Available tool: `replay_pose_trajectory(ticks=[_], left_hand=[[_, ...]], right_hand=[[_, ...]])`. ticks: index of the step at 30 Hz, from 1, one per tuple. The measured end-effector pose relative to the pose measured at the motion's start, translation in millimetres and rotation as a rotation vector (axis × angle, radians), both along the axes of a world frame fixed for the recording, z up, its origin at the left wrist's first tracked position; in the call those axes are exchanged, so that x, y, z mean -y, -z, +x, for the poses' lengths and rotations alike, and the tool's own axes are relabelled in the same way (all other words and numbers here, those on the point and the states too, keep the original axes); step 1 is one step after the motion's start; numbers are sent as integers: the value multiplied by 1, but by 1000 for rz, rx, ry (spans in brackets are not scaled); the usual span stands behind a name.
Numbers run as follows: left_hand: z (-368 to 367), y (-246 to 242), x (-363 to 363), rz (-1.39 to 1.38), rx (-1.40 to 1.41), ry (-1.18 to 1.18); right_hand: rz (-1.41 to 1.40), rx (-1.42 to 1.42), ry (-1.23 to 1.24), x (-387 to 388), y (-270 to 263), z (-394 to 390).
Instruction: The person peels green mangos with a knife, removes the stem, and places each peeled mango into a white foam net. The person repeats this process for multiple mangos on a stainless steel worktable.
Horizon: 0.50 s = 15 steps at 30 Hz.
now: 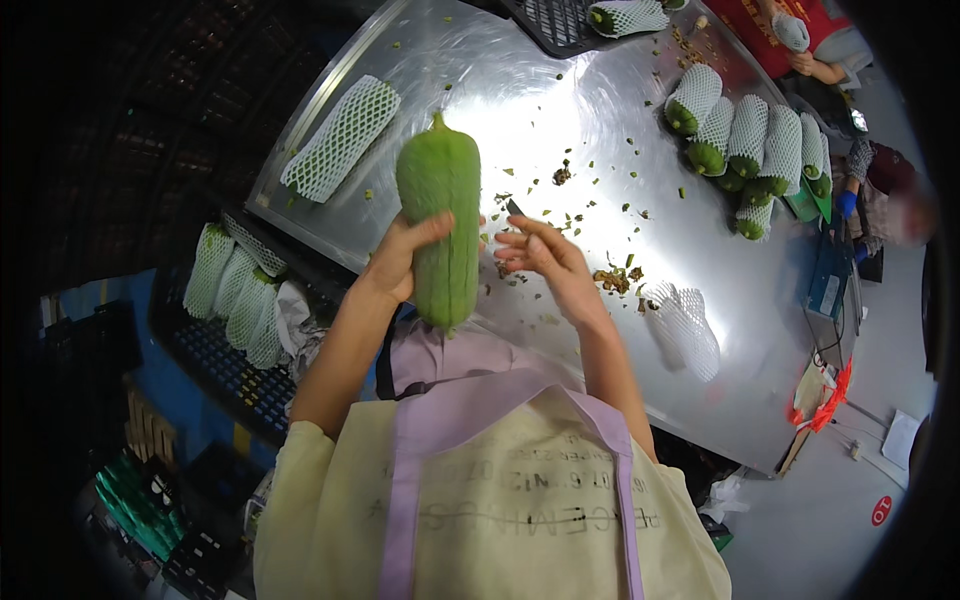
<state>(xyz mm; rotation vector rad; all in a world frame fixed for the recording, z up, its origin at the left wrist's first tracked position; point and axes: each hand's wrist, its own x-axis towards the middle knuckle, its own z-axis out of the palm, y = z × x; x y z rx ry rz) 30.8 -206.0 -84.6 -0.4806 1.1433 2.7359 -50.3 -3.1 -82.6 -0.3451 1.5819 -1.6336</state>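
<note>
My left hand [405,255] grips a large, long green gourd-like fruit [442,187] around its side, the thumb across its front. The fruit stands lengthwise in the view above the steel table [592,150], its stubby stem end pointing away from me. To its right, my right hand [551,262] holds a small knife [515,208] between thumb and fingers. Only the short dark blade shows; the handle is hidden in the hand. Green trimmings and brown dried scraps [613,280] lie scattered around the right hand. An empty white foam net sleeve [690,334] rests farther right.
One foam-netted fruit [343,139] lies at the table's left. Several more [746,135] are piled at the right. A black crate [247,390] with netted fruits stands lower left, another crate [555,22] at the far edge. Two people [787,34] are beyond, near a boxy device [831,292].
</note>
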Motion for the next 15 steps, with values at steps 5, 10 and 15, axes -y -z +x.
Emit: replay_pose_trajectory(ticks=[5, 10, 15], left_hand=[[-24, -2, -3, 166, 159, -436], [-31, -5, -9, 93, 175, -613], [-22, -1, -1, 177, -156, -461]], right_hand=[[33, 3, -154, 1, 9, 16], [254, -177, -303, 8, -5, 26], [76, -161, -183, 7, 4, 35]])
